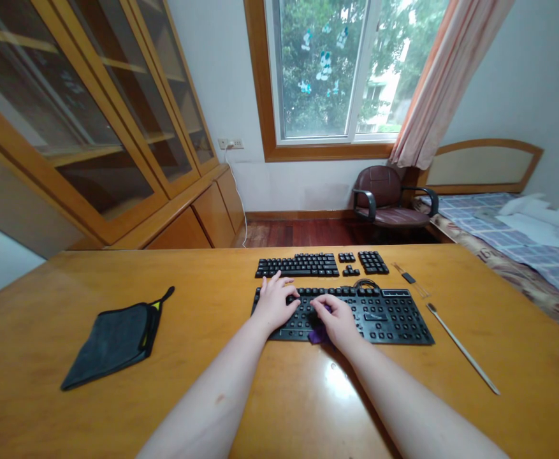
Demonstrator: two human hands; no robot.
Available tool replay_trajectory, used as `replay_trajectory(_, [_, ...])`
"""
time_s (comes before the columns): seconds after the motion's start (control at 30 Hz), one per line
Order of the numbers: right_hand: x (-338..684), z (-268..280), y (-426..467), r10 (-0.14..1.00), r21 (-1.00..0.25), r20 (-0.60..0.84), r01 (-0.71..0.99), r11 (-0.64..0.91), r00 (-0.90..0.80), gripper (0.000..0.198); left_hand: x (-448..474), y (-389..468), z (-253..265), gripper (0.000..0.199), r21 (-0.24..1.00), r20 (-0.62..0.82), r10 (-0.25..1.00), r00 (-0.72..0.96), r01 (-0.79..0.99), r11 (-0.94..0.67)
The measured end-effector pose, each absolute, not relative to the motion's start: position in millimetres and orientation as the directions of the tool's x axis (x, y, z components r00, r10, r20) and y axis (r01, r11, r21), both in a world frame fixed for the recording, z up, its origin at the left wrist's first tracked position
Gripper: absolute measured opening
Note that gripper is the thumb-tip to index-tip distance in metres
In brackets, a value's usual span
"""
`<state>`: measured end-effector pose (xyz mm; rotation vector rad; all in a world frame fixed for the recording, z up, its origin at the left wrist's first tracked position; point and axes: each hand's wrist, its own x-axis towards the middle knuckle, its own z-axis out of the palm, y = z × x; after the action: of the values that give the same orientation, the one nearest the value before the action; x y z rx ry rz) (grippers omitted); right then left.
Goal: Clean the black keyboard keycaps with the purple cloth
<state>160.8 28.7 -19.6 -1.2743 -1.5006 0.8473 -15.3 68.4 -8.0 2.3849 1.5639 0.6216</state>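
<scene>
A black keyboard (398, 322) lies on the desk in front of me, most of its keycaps off and the bare switch posts showing; its top row still carries caps. Resting over its left part is my left hand (275, 303), fingers spread, thumb and forefinger a little apart at the posts. My right hand (339, 319) is closed in a pinch over the middle of the keyboard. From under it a purple cloth (316, 336) sticks out at the keyboard's near edge. The fingertips' exact grip on the cloth is partly hidden.
Behind the keyboard, loose black keycaps (298, 264) stand sorted in blocks. To the right lie a wire keycap puller (408, 277) and a long thin brush (465, 350). A folded grey cloth (111, 341) is on the left of the wooden desk (203, 382).
</scene>
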Motion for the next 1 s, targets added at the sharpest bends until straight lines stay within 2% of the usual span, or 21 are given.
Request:
replay_trajectory(0.2, [162,-20,29,0.977,-0.933,0.213,0.297,0.203,0.002,0.023,-20,66,-2,0.023,0.388,0.370,0.888,0.271,0.824,-0.413])
replay_trajectory(0.5, [161,-19,28,0.977,-0.935,0.212,0.293,0.199,0.012,0.023,-26,72,-7,0.031,0.271,0.203,0.951,0.234,0.920,-0.284])
replay_trajectory(0.63, [160,-17,26,0.977,-0.926,0.215,0.314,0.207,-0.012,0.021,-26,70,3,0.029,0.272,0.276,0.945,0.177,0.928,-0.254])
replay_trajectory(0.73, [159,-16,26,0.976,-0.924,0.217,0.318,0.213,-0.022,0.022,-31,81,21,0.028,0.326,0.327,0.936,0.127,0.915,-0.238])
replay_trajectory(0.83, [159,-16,27,0.975,-0.922,0.220,0.322,0.214,-0.017,0.022,-35,111,40,0.030,0.388,0.244,0.962,0.120,0.898,-0.210])
replay_trajectory(1.0, [158,-18,26,0.973,-0.920,0.228,0.321,0.224,-0.024,0.021,-24,175,46,0.035,0.360,0.126,0.976,0.178,0.909,-0.212])
